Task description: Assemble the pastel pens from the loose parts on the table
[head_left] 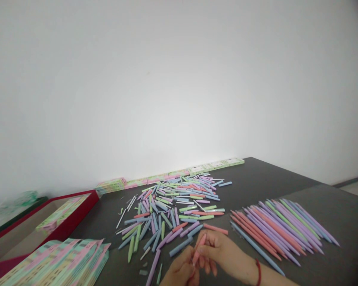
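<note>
Near the front edge of the view, my right hand (223, 252) pinches a coral-pink pen barrel (201, 245) between thumb and fingers. Closed around the lower end of the same piece is my left hand (180, 269). The two hands almost meet, and the fingers hide part of the barrel. Just beyond them lies a loose heap of pastel pen parts (164, 214) in purple, blue, green and coral. To the right, long pens (274, 230) lie side by side in a slanted row, with a blue pen (258, 250) at its near side.
A red-edged box (83, 210) at the left holds printed packs. Stacked printed packages (56, 262) fill the lower left corner. Flat printed boxes (179, 173) line the back edge of the dark table (274, 178), against a white wall. Small scraps (143, 272) lie near my left hand.
</note>
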Available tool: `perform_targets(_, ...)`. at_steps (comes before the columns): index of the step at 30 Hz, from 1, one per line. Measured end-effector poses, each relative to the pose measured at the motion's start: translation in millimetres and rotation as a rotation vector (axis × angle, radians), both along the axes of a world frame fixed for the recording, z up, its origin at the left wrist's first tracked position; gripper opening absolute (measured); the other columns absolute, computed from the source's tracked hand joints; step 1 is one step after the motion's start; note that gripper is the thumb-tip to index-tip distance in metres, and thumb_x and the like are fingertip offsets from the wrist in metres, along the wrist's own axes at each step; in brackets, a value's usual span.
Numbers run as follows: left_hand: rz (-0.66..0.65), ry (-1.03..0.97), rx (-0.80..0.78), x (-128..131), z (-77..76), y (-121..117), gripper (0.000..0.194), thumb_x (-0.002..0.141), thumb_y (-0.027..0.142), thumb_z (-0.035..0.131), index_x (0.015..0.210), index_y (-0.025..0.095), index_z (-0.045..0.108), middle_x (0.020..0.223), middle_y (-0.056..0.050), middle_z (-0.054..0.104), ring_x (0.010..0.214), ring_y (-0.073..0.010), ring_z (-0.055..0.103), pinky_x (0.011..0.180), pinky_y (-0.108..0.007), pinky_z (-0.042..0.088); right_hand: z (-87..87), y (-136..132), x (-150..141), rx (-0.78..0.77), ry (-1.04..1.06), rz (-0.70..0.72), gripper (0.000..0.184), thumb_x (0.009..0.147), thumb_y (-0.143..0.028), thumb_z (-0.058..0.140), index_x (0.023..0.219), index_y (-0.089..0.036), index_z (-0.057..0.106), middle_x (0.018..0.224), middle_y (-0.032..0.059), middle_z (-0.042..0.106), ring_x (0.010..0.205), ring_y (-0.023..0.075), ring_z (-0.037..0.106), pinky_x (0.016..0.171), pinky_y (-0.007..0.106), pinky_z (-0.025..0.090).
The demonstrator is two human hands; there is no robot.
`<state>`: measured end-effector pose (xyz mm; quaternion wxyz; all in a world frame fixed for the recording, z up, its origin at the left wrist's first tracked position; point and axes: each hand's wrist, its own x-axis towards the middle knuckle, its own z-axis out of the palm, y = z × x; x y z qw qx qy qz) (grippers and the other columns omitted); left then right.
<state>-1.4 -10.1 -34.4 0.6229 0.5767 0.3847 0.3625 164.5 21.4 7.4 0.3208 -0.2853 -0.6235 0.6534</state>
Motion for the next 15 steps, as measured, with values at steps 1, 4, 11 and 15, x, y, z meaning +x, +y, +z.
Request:
perform_targets(1,-0.007,0.034,0.005,0,-1.0,0,0.033,0.072,0.053,0.051,0.076,0.021,0.044,0.048,0.009,0.042,0.036,-0.0049,0.026,0.036,-0.021,0.017,-2.0,0,1,-0.014,0.006,0.001,0.032,0.076,-0.046,0.057,0.072,-0.014,0.057,0.061,0.0007,0.062,0.044,0.0083,0.053,0.036,0.016,0.035)
perform_targets(4,-0.047,0.038,0.022,0,-4.9,2,0.047,0.068,0.067,0.053,0.078,0.022,0.042,0.048,0.009,0.042,0.035,-0.0043,0.026,0.035,-0.021,0.016,-4.7,-2,3,-0.047,0.029,-0.005,0.034,0.076,-0.048,0.059,0.072,-0.014,0.057,0.06,0.0009,0.062,0.044,0.0088,0.054,0.037,0.017,0.036)
perform_targets(11,-0.118,0.04,0.076,-7,-6.7,2,0.047,0.077,0.068,0.048,0.086,0.023,0.036,0.051,0.011,0.039,0.039,-0.0055,0.026,0.039,-0.02,0.016,-6.6,-4,4,-0.1,0.07,-0.002,0.033,0.072,-0.046,0.064,0.071,-0.015,0.055,0.057,0.0003,0.062,0.043,0.0083,0.054,0.037,0.016,0.037)
perform_targets(15,-0.082,0.116,0.135,-12,-1.8,0,0.049,0.076,0.071,0.045,0.086,0.024,0.037,0.061,0.008,0.041,0.046,-0.0074,0.029,0.045,-0.023,0.019,-11.4,-3,3,-0.106,0.095,-0.003,0.033,0.072,-0.046,0.066,0.074,-0.014,0.056,0.059,0.001,0.063,0.043,0.0084,0.054,0.039,0.017,0.039)
